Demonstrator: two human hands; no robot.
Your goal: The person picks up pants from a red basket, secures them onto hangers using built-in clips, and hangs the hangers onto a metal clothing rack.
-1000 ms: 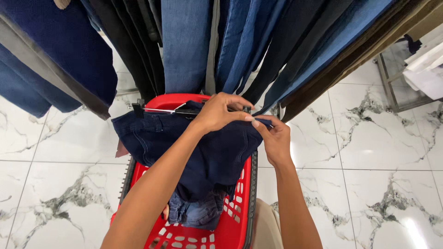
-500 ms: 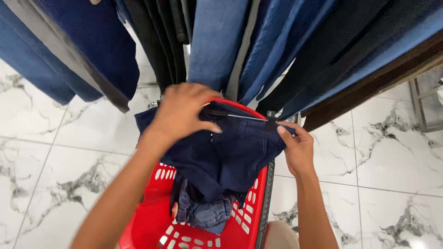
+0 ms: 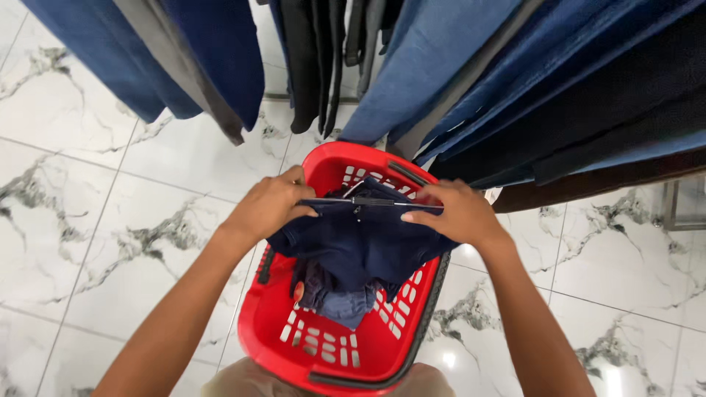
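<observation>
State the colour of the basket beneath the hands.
Red basket, clearest in the head view.

Both hands, left hand (image 3: 271, 207) and right hand (image 3: 454, 213), grip a dark navy denim garment (image 3: 358, 246) on a thin metal hanger (image 3: 368, 203) over a red plastic slotted basket (image 3: 323, 351).

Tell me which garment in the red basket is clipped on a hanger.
The dark navy garment on top, stretched along a thin metal hanger between both hands. The paler, faded blue denim piece lies loose beneath it.
</observation>
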